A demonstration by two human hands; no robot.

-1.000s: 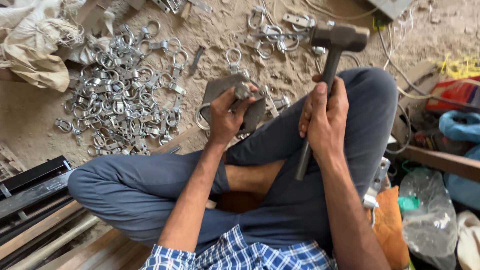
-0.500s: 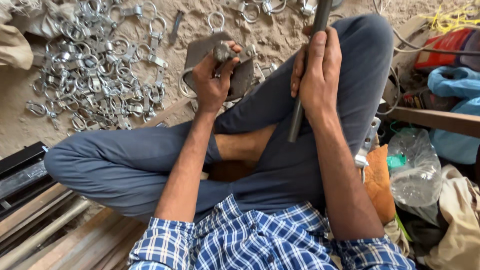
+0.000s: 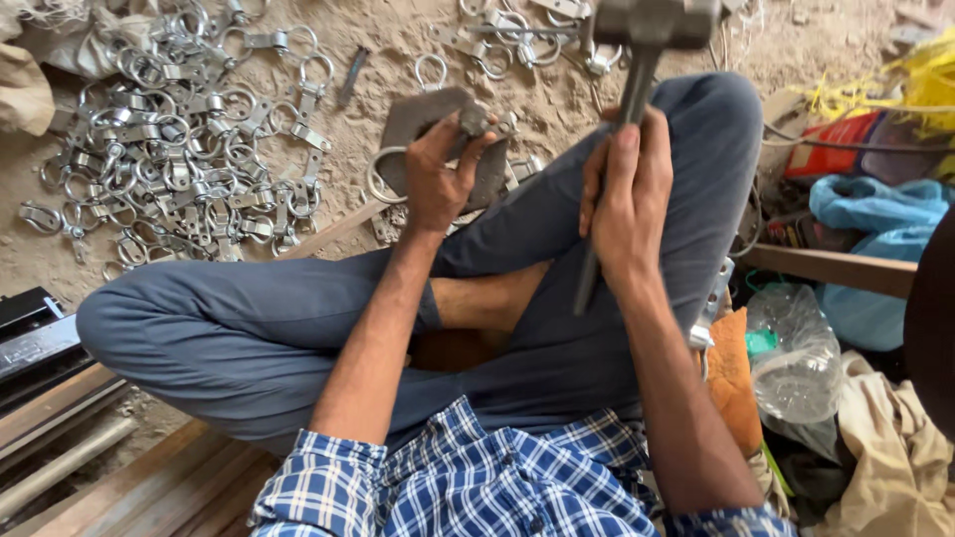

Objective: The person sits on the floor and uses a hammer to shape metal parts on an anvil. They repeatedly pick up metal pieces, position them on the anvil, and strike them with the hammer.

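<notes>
I sit cross-legged on sandy ground. My left hand [image 3: 438, 174] pinches a small grey metal clamp piece [image 3: 476, 120] and holds it on a flat dark steel plate [image 3: 423, 114] in front of my shin. My right hand [image 3: 627, 204] grips the shaft of a hammer [image 3: 652, 25], whose heavy grey head is raised near the top edge, above and to the right of the plate. A loose metal ring [image 3: 376, 177] lies against the plate's left side.
A big heap of silver ring clamps [image 3: 179, 149] covers the ground at upper left, with more clamps [image 3: 502, 35] at the top. Dark metal bars [image 3: 35, 338] and wooden planks [image 3: 149, 487] lie lower left. Plastic bottle [image 3: 796, 358], blue bag [image 3: 875, 219] and rags crowd the right.
The hammer head has come back into view at the top. My left hand stays on the plate with the clamp piece; the view has shifted slightly.
</notes>
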